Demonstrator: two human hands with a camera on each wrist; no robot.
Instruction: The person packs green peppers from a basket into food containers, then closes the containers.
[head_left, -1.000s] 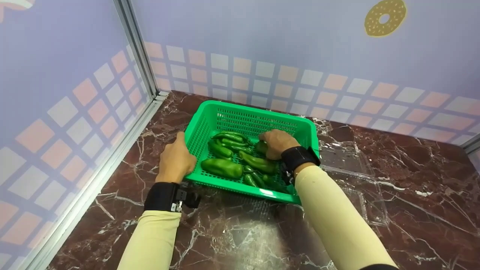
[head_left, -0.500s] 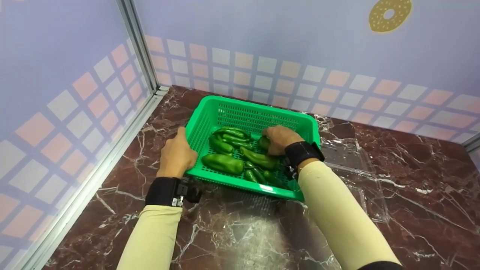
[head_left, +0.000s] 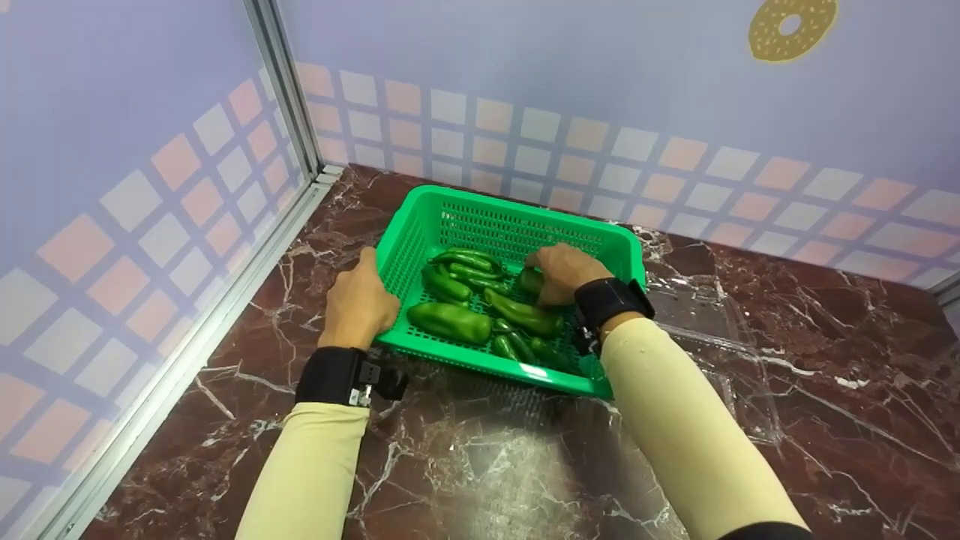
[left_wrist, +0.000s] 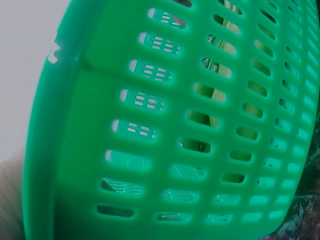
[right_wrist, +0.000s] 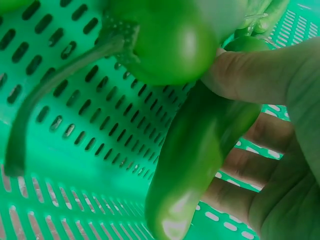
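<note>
A green perforated plastic basket sits on the marble counter and holds several green peppers. My left hand grips the basket's left wall near the front corner; the left wrist view is filled by that slotted wall. Inside the basket, my right hand has its fingers curled round a green pepper. In the right wrist view the thumb and fingers pinch that long pepper, and another stemmed pepper lies above it.
The dark red marble counter stretches to the right and front of the basket. Tiled-pattern walls close in at the left and back, with a metal corner post. A clear plastic sheet or tray lies right of the basket.
Both hands have stayed where they were; the right hand's fingers close tighter on the pepper. The view has shifted slightly, so everything sits a little lower-left to upper-right.
</note>
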